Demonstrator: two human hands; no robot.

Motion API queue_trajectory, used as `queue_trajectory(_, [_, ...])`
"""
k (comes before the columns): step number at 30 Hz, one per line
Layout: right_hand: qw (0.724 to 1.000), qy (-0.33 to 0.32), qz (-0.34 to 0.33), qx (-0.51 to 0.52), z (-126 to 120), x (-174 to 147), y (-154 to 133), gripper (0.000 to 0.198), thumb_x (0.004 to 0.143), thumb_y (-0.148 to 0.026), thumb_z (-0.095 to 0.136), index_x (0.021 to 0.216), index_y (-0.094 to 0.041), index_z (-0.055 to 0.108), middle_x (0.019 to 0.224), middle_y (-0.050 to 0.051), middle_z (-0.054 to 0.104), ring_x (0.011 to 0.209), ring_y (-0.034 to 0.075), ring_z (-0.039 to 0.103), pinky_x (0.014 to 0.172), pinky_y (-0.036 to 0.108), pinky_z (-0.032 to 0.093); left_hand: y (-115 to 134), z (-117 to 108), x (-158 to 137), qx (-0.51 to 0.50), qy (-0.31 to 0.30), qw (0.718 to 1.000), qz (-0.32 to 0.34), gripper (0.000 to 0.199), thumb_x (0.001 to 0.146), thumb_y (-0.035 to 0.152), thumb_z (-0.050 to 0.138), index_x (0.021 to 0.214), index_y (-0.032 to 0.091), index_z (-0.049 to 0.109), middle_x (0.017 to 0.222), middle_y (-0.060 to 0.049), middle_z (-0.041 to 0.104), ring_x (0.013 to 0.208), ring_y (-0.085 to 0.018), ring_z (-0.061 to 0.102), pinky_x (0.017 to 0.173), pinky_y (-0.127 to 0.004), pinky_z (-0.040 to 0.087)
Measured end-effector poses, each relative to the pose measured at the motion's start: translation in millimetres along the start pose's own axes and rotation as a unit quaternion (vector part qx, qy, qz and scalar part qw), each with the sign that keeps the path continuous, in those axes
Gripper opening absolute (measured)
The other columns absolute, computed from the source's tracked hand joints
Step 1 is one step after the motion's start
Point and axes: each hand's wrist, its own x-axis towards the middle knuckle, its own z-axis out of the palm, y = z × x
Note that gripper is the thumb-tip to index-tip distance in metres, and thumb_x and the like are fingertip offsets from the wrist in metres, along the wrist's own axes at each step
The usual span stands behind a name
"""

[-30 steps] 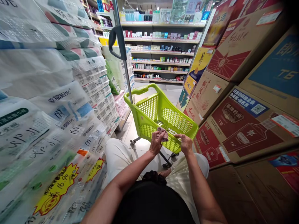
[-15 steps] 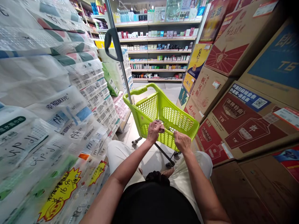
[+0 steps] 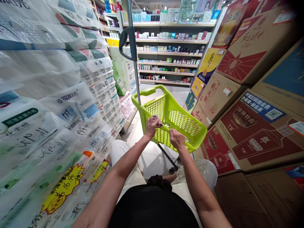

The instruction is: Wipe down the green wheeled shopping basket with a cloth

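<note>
In front of my knees stands a lime-green shopping cart (image 3: 193, 126) with slotted basket walls. My left hand (image 3: 150, 129) is closed on a small greyish-pink cloth (image 3: 157, 121) at the near side of the basket. Close by, my right hand (image 3: 177, 139) is curled into a fist at the cart's near rim. Its fingertips are hidden, so whether it grips the rim or something small cannot be seen. A grey pole with a dark loop handle (image 3: 128, 44) rises from the cart's left side.
Wrapped tissue packs (image 3: 59, 101) are stacked high on my left, with yellow price tags (image 3: 64, 189). Cardboard liquor cartons (image 3: 256, 123) wall the right side. Shelves (image 3: 169, 53) of small boxes and bottles stand across the far end. Pale floor tiles (image 3: 152, 158) show beneath the cart.
Both hands have shifted left along the cart's near side, the left still with the cloth. The whole view has swung slightly, so the cart and stacks appear further right.
</note>
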Motion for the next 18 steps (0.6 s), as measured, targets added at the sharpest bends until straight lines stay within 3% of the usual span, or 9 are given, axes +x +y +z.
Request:
queue_trajectory(4, [1.000, 0.011, -0.028, 0.006, 8.2, 4.1, 7.2, 0.049, 0.108, -0.041, 0.031, 0.092, -0.018, 0.070, 0.081, 0.006, 0.070, 0.067, 0.013, 0.053, 0.063, 0.028, 0.022, -27.5, -30.6, 34.9, 0.012, 0.076, 0.993, -0.092, 0.062, 0.086, -0.004, 0.049, 0.136, 0.027, 0.069, 0.122, -0.013, 0.053, 0.115, -0.030, 0.052, 0.104, -0.050, 0.051])
queue_trajectory(6, [1.000, 0.021, -0.013, -0.005, 8.8, 5.9, 19.1, 0.051, 0.108, -0.044, 0.030, 0.085, -0.018, 0.068, 0.074, 0.005, 0.067, 0.062, 0.012, 0.047, 0.062, 0.028, 0.020, -32.3, -35.6, 37.9, 0.011, 0.101, 0.989, -0.107, 0.069, 0.083, -0.006, 0.046, 0.140, 0.027, 0.066, 0.124, -0.013, 0.052, 0.118, -0.030, 0.052, 0.108, -0.050, 0.050])
queue_trajectory(12, [0.998, -0.001, 0.027, -0.050, 3.4, 10.2, 48.3, 0.047, 0.107, -0.046, 0.033, 0.083, -0.019, 0.062, 0.070, 0.000, 0.059, 0.056, 0.011, 0.034, 0.060, 0.029, 0.013, -17.8, -4.9, -11.1, -0.062, 0.169, 0.976, -0.125, 0.079, 0.077, -0.004, 0.050, 0.152, 0.022, 0.051, 0.125, -0.014, 0.051, 0.124, -0.030, 0.052, 0.109, -0.045, 0.049])
queue_trajectory(16, [0.998, 0.005, 0.024, -0.063, -0.8, 2.9, 56.5, 0.043, 0.107, -0.046, 0.037, 0.084, -0.019, 0.062, 0.072, 0.000, 0.059, 0.058, 0.011, 0.036, 0.061, 0.029, 0.013, -18.2, -3.7, -1.0, -0.078, 0.277, 0.947, -0.145, 0.073, 0.077, -0.003, 0.050, 0.147, 0.016, 0.048, 0.128, -0.016, 0.050, 0.130, -0.028, 0.050, 0.115, -0.044, 0.044])
queue_trajectory(18, [0.997, 0.009, 0.028, -0.069, -2.2, -1.6, 57.0, 0.042, 0.106, -0.045, 0.039, 0.086, -0.019, 0.063, 0.074, 0.001, 0.061, 0.059, 0.011, 0.039, 0.062, 0.029, 0.013, -22.2, -5.8, 3.4, -0.072, 0.289, 0.946, -0.127, 0.061, 0.078, -0.001, 0.051, 0.137, 0.016, 0.054, 0.132, -0.017, 0.050, 0.133, -0.028, 0.048, 0.117, -0.045, 0.041])
